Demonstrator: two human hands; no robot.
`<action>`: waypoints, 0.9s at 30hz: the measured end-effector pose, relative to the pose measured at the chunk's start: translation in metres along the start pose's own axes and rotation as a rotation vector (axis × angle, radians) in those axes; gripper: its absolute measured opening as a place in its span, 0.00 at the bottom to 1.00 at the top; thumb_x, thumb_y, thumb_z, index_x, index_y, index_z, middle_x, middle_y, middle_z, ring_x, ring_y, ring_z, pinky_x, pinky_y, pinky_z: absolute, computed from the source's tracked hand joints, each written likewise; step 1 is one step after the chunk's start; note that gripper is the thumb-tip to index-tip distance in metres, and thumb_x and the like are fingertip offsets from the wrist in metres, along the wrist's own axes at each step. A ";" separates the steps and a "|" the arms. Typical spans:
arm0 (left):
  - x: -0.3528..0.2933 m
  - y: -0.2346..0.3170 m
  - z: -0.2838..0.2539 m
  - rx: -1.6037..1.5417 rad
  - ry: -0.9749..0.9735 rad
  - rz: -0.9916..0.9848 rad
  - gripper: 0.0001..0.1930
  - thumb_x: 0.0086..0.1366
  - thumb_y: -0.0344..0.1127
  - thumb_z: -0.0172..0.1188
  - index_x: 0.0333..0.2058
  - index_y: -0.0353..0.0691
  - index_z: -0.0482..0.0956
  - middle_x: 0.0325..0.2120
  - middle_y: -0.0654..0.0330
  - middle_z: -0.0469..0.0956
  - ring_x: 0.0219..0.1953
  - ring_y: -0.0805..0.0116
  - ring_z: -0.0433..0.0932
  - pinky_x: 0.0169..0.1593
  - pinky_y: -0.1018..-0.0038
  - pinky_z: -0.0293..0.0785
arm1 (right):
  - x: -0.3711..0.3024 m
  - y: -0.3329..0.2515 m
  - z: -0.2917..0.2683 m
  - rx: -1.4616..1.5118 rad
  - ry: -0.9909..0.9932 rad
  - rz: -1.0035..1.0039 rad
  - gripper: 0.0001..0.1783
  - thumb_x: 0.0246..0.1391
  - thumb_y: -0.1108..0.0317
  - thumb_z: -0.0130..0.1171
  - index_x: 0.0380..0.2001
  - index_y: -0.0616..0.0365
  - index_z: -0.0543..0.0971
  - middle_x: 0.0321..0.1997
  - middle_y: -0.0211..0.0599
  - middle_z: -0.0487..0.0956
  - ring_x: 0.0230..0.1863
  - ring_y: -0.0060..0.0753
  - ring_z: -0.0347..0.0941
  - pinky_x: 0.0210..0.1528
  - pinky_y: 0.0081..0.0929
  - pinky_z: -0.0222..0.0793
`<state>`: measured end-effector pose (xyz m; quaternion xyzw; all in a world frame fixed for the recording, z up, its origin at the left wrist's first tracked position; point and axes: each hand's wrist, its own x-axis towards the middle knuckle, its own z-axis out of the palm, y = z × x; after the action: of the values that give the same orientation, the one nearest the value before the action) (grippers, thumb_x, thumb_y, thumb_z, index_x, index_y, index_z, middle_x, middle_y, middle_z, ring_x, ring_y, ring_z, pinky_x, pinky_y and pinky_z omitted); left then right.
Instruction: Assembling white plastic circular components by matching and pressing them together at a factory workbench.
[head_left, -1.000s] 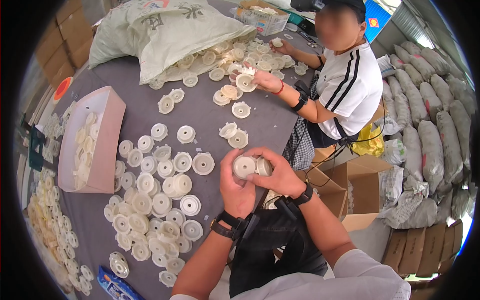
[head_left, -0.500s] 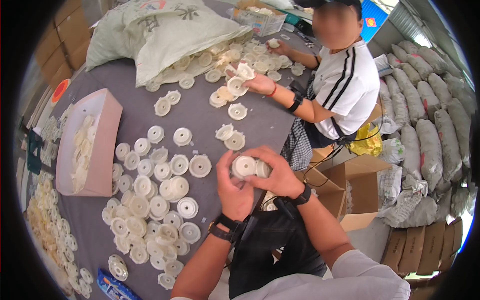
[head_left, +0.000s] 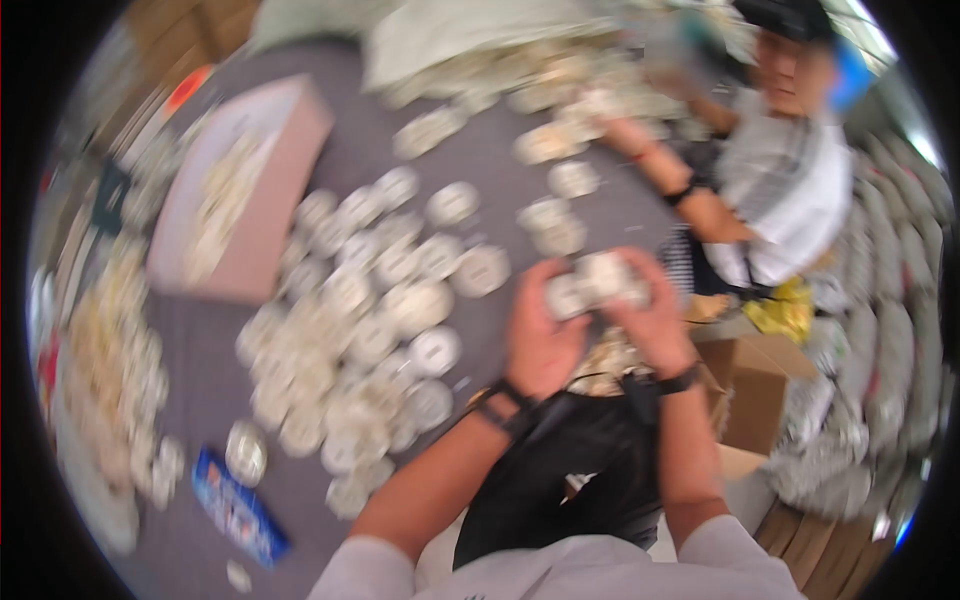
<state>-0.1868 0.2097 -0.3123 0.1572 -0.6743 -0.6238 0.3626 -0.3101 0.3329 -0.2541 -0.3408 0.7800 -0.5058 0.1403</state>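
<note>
Round white plastic caps are between my two hands at the edge of the grey-covered table, all smeared by motion. My left hand (head_left: 545,335) has its fingers closed round one white plastic cap (head_left: 568,297). Beside it, my right hand (head_left: 655,320) grips another whitish cap (head_left: 606,274); whether the two caps touch I cannot tell. Two loose caps (head_left: 556,232) lie just beyond my hands. To the left spreads a large heap of similar caps (head_left: 330,350), some stacked on others.
A co-worker's hand (head_left: 625,135) reaches among caps by a big pale sack (head_left: 480,40) at the far side. A pink-sided box (head_left: 290,190) with white parts stands left. Near it are a blue packet (head_left: 238,508) and an open cardboard box (head_left: 755,385) at right. Full sacks (head_left: 900,280) line the wall.
The whole view has shifted and blurred, so table and heap sit farther right in it. Both hands still hold the caps. The co-worker's near hand has lowered toward the caps on the table.
</note>
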 end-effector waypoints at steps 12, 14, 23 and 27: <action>-0.005 -0.027 0.000 -0.426 0.078 -0.221 0.32 0.65 0.17 0.63 0.67 0.36 0.66 0.57 0.55 0.77 0.58 0.63 0.80 0.63 0.68 0.76 | 0.100 -0.074 0.095 -0.142 -0.546 -0.223 0.29 0.53 0.62 0.75 0.55 0.62 0.80 0.63 0.44 0.81 0.59 0.36 0.78 0.65 0.33 0.72; -0.009 -0.029 0.003 -0.229 0.059 -0.148 0.33 0.65 0.18 0.64 0.67 0.37 0.65 0.57 0.56 0.76 0.58 0.64 0.80 0.62 0.68 0.77 | 0.124 -0.070 0.112 -0.185 -0.595 -0.168 0.28 0.53 0.64 0.74 0.55 0.63 0.79 0.64 0.44 0.80 0.63 0.35 0.76 0.67 0.32 0.69; -0.018 -0.052 0.000 -0.656 0.016 -0.355 0.21 0.67 0.31 0.65 0.58 0.39 0.76 0.50 0.55 0.82 0.53 0.57 0.82 0.56 0.60 0.77 | 0.076 -0.103 0.078 0.349 -0.700 -0.225 0.32 0.53 0.65 0.77 0.59 0.59 0.76 0.66 0.43 0.79 0.64 0.33 0.76 0.67 0.35 0.72; -0.004 -0.015 -0.007 -0.304 -0.003 -0.237 0.27 0.64 0.21 0.66 0.61 0.37 0.72 0.56 0.55 0.77 0.60 0.60 0.80 0.57 0.65 0.80 | 0.040 -0.080 0.025 0.431 -0.530 -0.137 0.34 0.54 0.61 0.78 0.60 0.59 0.75 0.64 0.42 0.79 0.64 0.34 0.76 0.66 0.34 0.72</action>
<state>-0.1828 0.2041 -0.3281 0.1781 -0.5497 -0.7570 0.3050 -0.2938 0.2683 -0.1891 -0.4743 0.5670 -0.5611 0.3724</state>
